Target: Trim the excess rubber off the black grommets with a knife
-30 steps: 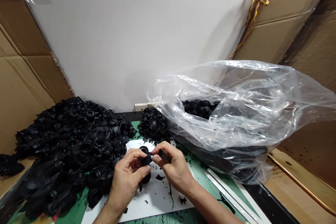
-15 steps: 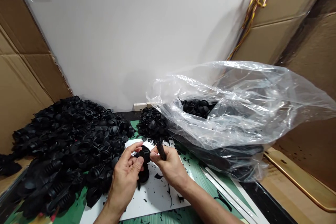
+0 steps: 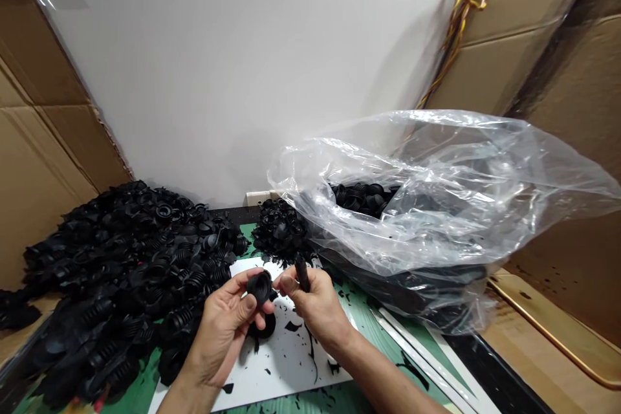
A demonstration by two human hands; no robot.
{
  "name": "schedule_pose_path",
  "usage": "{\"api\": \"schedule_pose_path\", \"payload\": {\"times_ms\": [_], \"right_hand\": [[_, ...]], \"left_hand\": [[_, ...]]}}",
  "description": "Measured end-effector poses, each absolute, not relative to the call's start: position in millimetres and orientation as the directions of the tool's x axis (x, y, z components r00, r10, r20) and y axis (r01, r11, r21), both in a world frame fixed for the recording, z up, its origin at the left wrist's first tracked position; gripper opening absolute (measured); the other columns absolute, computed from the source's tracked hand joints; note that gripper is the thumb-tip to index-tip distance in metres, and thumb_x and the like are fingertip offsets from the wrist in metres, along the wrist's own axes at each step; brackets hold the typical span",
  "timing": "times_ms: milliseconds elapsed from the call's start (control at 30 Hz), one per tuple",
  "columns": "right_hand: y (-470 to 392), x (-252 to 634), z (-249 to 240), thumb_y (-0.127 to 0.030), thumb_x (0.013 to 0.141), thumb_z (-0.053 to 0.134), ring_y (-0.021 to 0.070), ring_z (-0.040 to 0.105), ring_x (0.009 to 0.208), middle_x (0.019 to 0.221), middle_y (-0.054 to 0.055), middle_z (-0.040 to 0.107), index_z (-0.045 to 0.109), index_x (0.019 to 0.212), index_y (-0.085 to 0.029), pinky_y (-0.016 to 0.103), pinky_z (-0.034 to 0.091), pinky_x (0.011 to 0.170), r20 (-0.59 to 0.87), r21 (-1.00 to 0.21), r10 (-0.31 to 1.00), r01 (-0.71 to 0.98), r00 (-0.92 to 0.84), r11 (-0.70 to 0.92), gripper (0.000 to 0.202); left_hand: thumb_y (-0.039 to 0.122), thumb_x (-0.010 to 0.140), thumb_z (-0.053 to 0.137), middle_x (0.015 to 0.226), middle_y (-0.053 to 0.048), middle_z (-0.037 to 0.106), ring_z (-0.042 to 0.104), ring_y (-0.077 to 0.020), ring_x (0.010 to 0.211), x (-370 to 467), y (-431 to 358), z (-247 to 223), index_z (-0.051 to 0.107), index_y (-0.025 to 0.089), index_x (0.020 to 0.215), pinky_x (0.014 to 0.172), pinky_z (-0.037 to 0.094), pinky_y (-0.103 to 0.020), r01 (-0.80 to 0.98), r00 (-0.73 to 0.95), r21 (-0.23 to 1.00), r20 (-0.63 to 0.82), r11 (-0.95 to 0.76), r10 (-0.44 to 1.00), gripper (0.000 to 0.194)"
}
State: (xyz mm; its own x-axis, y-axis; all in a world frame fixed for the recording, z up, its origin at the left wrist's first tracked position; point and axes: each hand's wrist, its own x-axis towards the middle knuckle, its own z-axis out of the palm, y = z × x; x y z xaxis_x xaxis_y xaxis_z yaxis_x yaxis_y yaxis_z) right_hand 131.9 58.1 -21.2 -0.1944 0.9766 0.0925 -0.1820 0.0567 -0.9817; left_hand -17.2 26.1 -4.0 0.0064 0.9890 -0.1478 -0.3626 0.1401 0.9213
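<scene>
My left hand [image 3: 220,320] pinches a black ribbed rubber bellows [image 3: 259,286] between thumb and fingers, its hollow opening turned toward me. Close beside it on the right, my right hand [image 3: 323,310] is closed around a dark, stick-like tool [image 3: 301,273] that points up and away. The tool's working end cannot be made out. The right thumb and index fingertips are at the edge of the bellows; whether they touch it is unclear. Below the hands another black rubber piece [image 3: 266,326] lies on a white sheet [image 3: 286,372] strewn with black scraps.
A large heap of black bellows [image 3: 130,252] fills the left side. A smaller pile of black scraps [image 3: 281,226] stands behind the sheet. To the right are a clear plastic bag [image 3: 436,233] holding black pieces, white strips [image 3: 422,359] and a gold phone [image 3: 553,326]. Cardboard [image 3: 43,116] flanks the table.
My left hand has turned the bellows so its opening now faces me instead of its ribbed side. The tool in my right hand is tipped slightly more upright.
</scene>
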Motion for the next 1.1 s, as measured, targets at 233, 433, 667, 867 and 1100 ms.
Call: {"api": "schedule_pose_path", "payload": {"times_ms": [233, 433, 667, 867, 1100], "right_hand": [[60.8, 133.3, -20.9, -0.049, 0.071, 0.062, 0.0112, 0.04, 0.053, 0.057, -0.001, 0.05, 0.061, 0.062, -0.015, 0.024, 0.034, 0.053, 0.127, -0.978, 0.977, -0.187, -0.172, 0.094, 0.035], [60.9, 132.0, -21.2, -0.048, 0.071, 0.062, 0.0123, 0.041, 0.057, 0.058, -0.001, 0.049, 0.059, 0.061, -0.014, 0.025, 0.034, 0.056, 0.134, -0.978, 0.973, -0.185, -0.188, 0.099, 0.036], [59.4, 131.9, -21.3, -0.05, 0.071, 0.063, 0.0127, 0.044, 0.057, 0.058, 0.0, 0.053, 0.06, 0.061, -0.015, 0.025, 0.038, 0.057, 0.139, -0.974, 0.976, -0.199, -0.17, 0.105, 0.037], [58.7, 131.2, -23.1, -0.05, 0.071, 0.063, 0.0104, 0.038, 0.05, 0.056, -0.001, 0.05, 0.063, 0.063, -0.014, 0.023, 0.034, 0.048, 0.118, -0.981, 0.982, -0.171, -0.148, 0.092, 0.037], [58.4, 129.8, -25.3, -0.052, 0.069, 0.065, 0.0089, 0.033, 0.047, 0.056, -0.001, 0.049, 0.064, 0.066, -0.014, 0.021, 0.027, 0.042, 0.078, -0.985, 0.994, -0.163, -0.078, 0.064, 0.039]], "left_hand": [[0.031, 0.063, 0.081, 0.065, -0.009, 0.07, 0.055, -0.0093, 0.049, -16.4, 27.2, -3.1, 0.071, 0.012, 0.1, 0.048, 0.045, -0.017, -0.521, 0.099, 0.835, -0.144, 0.175, 0.985, 0.043], [0.029, 0.068, 0.077, 0.065, -0.01, 0.069, 0.058, -0.012, 0.056, -14.9, 28.2, -7.6, 0.071, 0.009, 0.1, 0.049, 0.047, -0.018, -0.537, 0.11, 0.825, -0.139, 0.177, 0.984, 0.038], [0.027, 0.065, 0.079, 0.067, -0.009, 0.07, 0.057, -0.0108, 0.053, -15.2, 29.1, -9.1, 0.071, 0.009, 0.097, 0.048, 0.046, -0.018, -0.517, 0.079, 0.838, -0.155, 0.173, 0.985, 0.037], [0.028, 0.064, 0.08, 0.065, -0.01, 0.07, 0.056, -0.0105, 0.051, -14.7, 28.1, -8.1, 0.07, 0.009, 0.097, 0.047, 0.045, -0.017, -0.508, 0.071, 0.845, -0.154, 0.168, 0.986, 0.04], [0.031, 0.061, 0.082, 0.059, -0.009, 0.069, 0.056, -0.0107, 0.048, -12.2, 25.3, -6.0, 0.069, 0.008, 0.097, 0.048, 0.045, -0.019, -0.454, 0.022, 0.875, -0.179, 0.169, 0.984, 0.045]]}}
